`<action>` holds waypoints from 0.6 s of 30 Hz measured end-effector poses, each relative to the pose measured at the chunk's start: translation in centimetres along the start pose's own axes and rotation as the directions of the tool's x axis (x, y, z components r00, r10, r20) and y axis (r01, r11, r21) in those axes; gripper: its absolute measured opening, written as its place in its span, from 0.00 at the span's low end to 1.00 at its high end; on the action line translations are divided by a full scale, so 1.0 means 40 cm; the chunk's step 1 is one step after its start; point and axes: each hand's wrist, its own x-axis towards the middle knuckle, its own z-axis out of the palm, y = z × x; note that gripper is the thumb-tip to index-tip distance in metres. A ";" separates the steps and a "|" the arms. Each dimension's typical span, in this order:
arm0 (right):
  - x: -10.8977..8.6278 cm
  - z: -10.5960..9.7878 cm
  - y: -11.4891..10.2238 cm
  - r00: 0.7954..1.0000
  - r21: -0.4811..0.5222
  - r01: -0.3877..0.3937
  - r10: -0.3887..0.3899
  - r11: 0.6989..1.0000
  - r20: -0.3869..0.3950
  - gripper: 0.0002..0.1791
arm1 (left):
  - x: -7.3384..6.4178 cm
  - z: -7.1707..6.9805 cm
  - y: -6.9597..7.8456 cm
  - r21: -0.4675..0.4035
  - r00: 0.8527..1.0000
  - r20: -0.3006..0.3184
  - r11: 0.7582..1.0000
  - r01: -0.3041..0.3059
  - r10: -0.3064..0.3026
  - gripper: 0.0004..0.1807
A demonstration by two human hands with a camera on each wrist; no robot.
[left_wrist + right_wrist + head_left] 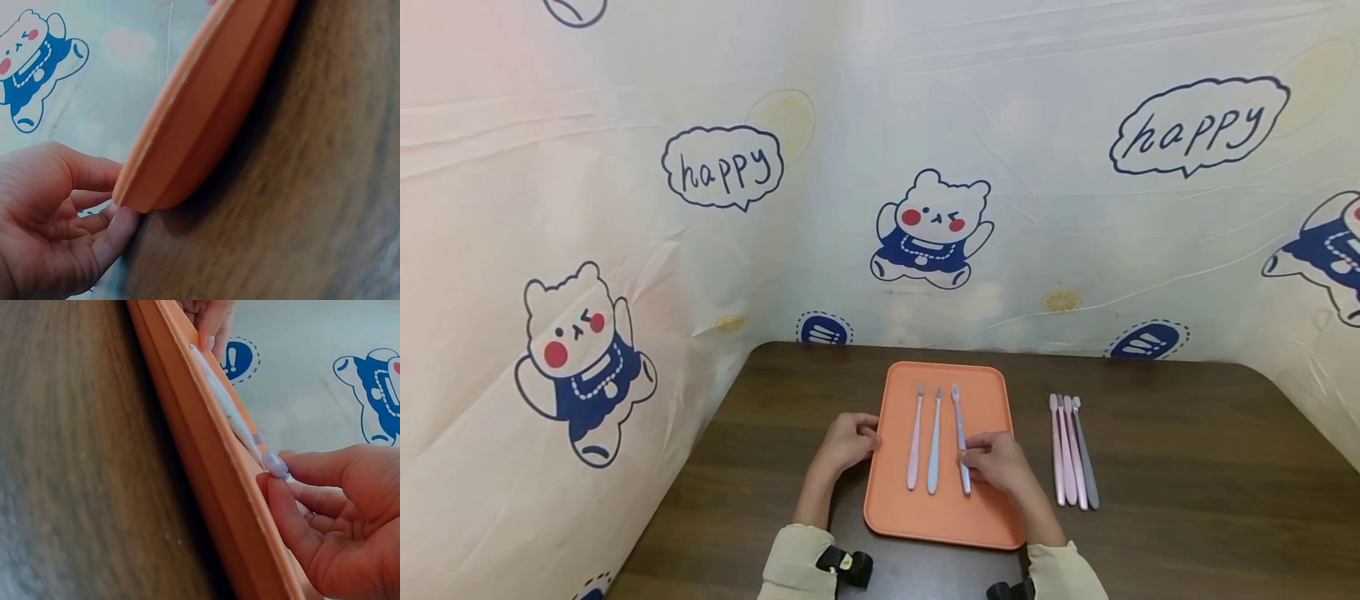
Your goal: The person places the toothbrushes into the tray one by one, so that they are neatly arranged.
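Note:
An orange tray (943, 523) lies on the table with three toothbrushes side by side on it: a pink one (914, 446), a light blue one (934, 450) and a lavender one (959, 425). My right hand (1002, 463) pinches the lavender toothbrush by its handle, between thumb and index finger, at the right of the row. In the right wrist view, the handle's rounded part (275, 465) shows between the fingertips. At the tray's left side, my left hand (848, 442) grips the rim; the left wrist view shows thumb and fingers around the rim (140, 181).
To the right of the tray, several toothbrushes lie in a close row on the brown wooden table (1180, 467), pink ones (1067, 454) and a grey-blue one (1086, 467) at the outer end. A printed cloth (1037, 125) hangs around the table's back and sides.

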 end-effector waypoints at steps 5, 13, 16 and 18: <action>-0.001 0.004 -0.002 1.000 -0.047 -0.004 0.004 0.999 -0.005 0.12 | -0.004 0.003 0.003 -0.006 1.000 -0.006 1.000 -0.002 0.002 0.22; -0.003 0.004 -0.004 1.000 -0.104 0.002 -0.003 0.995 -0.010 0.12 | -0.006 0.005 0.005 -0.004 1.000 -0.003 1.000 0.001 -0.001 0.22; -0.004 0.007 -0.004 1.000 -0.101 0.008 -0.010 0.995 -0.016 0.12 | -0.004 0.003 0.005 0.001 1.000 -0.008 1.000 0.000 0.000 0.22; -0.005 0.010 -0.004 1.000 -0.098 0.007 -0.009 0.995 -0.017 0.12 | -0.003 0.003 0.004 0.000 1.000 -0.009 1.000 0.004 -0.004 0.22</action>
